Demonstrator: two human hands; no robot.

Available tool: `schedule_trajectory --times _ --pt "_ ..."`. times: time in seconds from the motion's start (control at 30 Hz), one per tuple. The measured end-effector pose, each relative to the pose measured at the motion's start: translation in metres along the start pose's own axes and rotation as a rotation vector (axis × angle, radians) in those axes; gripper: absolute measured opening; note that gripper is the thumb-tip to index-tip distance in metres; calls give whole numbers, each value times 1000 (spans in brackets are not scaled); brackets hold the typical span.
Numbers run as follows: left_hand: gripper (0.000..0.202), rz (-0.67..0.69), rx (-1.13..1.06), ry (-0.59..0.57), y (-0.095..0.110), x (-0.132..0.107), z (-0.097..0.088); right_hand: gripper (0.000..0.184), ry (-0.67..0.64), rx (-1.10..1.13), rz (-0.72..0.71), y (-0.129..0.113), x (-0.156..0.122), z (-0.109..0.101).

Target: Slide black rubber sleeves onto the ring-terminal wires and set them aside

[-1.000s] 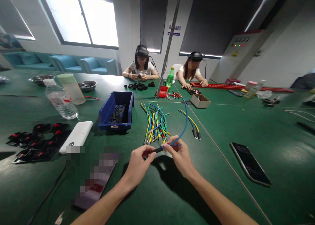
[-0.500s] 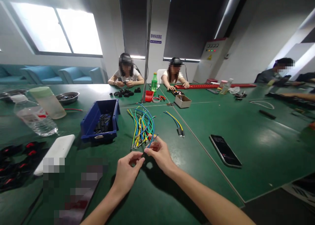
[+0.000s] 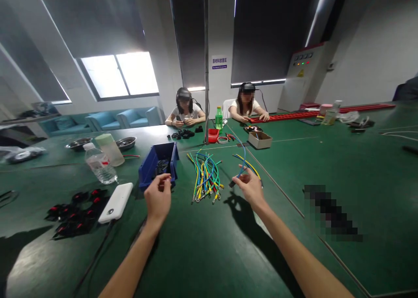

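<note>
My right hand pinches a blue wire near its lower end, where a black sleeve shows. The wire's free end arches up and away. Beneath and behind that hand, partly covered by it, lie a yellow and a blue wire with dark sleeves. In front of the blue bin, my left hand hovers with loosely curled fingers and nothing visible in them. Black sleeves fill the bin's bottom. Between the hands is a pile of yellow, green and blue wires with ring terminals.
Left stand a water bottle, a green-lidded bottle, a white power bank with a cable and black-and-red parts. Farther back are a red tray, a cardboard box and two people working across the table.
My hands have parted: the left moved left to the blue bin, the right moved right with the blue wire and its sleeve. The camera view has turned left.
</note>
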State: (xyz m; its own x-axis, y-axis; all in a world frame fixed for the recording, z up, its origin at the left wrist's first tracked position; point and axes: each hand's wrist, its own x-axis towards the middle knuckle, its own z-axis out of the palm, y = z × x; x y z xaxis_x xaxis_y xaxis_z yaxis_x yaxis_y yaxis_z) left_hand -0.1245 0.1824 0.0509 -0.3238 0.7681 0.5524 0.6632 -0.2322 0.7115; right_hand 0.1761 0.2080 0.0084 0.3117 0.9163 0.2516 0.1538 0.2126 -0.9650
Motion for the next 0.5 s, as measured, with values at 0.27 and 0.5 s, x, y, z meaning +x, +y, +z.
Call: schedule_trajectory --times 0.27,0.5 --pt "28 -73 609 -376 -50 116 30 50 53 -474 -78 0 22 -42" --pt "34 -246 710 -541 -87 111 57 49 -9 -706 -9 12 35 -64"
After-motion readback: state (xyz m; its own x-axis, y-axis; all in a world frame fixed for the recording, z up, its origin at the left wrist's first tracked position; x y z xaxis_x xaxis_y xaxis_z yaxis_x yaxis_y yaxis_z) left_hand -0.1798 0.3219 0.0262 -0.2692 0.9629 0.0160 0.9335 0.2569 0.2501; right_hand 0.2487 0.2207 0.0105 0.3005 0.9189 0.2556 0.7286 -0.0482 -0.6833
